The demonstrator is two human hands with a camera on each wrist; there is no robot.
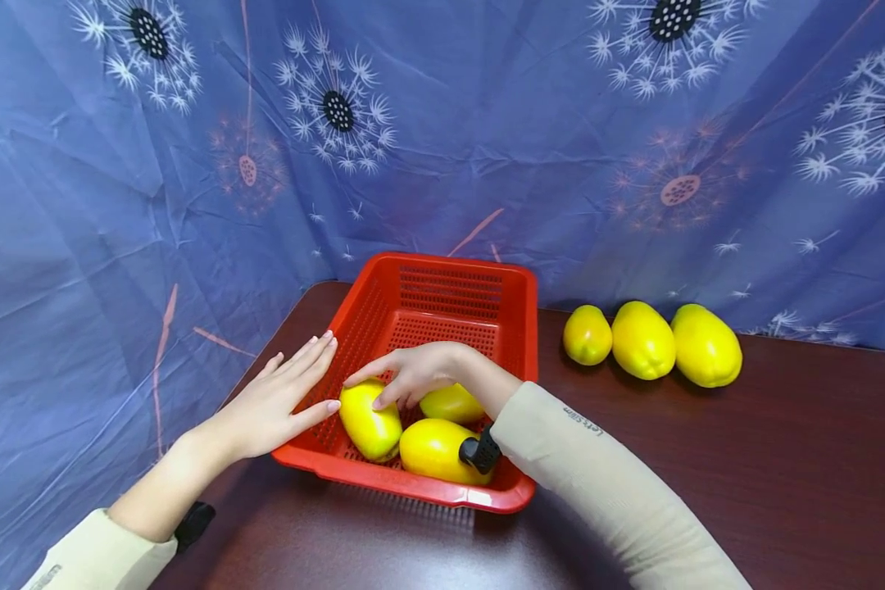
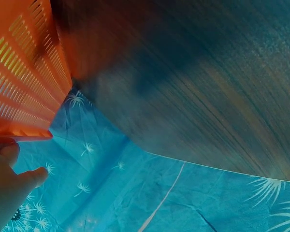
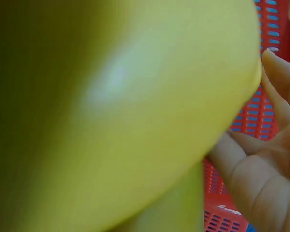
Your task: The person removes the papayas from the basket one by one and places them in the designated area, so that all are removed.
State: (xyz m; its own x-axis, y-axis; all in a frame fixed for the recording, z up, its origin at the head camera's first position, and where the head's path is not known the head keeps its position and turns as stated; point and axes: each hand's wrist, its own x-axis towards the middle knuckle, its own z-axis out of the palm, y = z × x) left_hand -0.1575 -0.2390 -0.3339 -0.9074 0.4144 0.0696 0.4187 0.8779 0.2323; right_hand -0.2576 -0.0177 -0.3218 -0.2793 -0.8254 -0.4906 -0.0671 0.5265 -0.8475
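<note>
A red plastic basket (image 1: 525,360) with slotted walls holds several smooth yellow oval fruits. My right hand (image 1: 429,369) reaches down into it, index finger and thumb on either side of the leftmost fruit (image 1: 371,422). Under the right wrist lie a front fruit (image 1: 437,449) and another fruit (image 1: 451,403), partly covered by the arm. A large fruit (image 3: 150,106) fills much of the right wrist view, beside that hand's fingers. My left hand (image 1: 273,401) lies over the basket's left rim, fingers straight, thumb tip close to the leftmost fruit.
To the right of the basket, a small yellow fruit (image 1: 587,336) and two larger ones (image 1: 643,340) stand in a row at the back of the dark wooden table (image 1: 796,459). Behind hangs a blue cloth (image 1: 442,123) with dandelion prints.
</note>
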